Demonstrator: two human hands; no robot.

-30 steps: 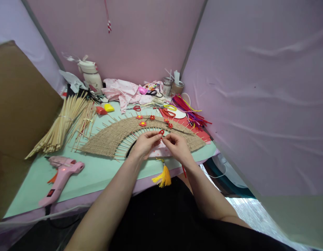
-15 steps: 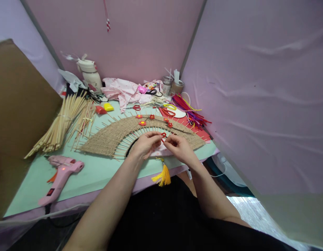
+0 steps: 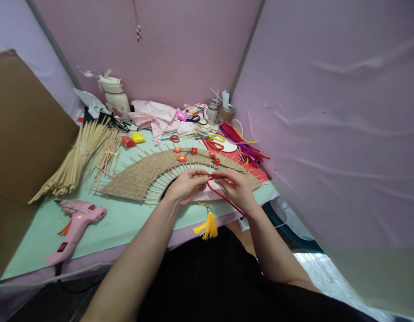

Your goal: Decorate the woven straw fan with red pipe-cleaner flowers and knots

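Observation:
Between my two hands is a red pipe cleaner point(image 3: 225, 198), its top end bent small at my fingertips and its tail hanging down to the right past my wrist. My left hand point(image 3: 189, 184) pinches the bent end. My right hand point(image 3: 234, 185) closes on the same end from the other side. Behind them lies a woven twine fan point(image 3: 133, 181) with thin sticks poking out and several red and orange flowers point(image 3: 182, 158) on a dark twig. A yellow tassel point(image 3: 209, 226) hangs at the table's front edge, below my hands.
A pink glue gun point(image 3: 76, 223) lies front left, beside a bundle of sticks point(image 3: 76, 158). Scissors point(image 3: 173, 138), red and yellow packets point(image 3: 138, 137), pink cloth point(image 3: 155, 116), a bottle point(image 3: 116, 100) and pipe cleaners point(image 3: 238, 138) are at the back.
The red pipe cleaner's loop has become smaller or turned, and its long tail now shows below my right hand. My right hand has shifted slightly right and its fingers reach further over.

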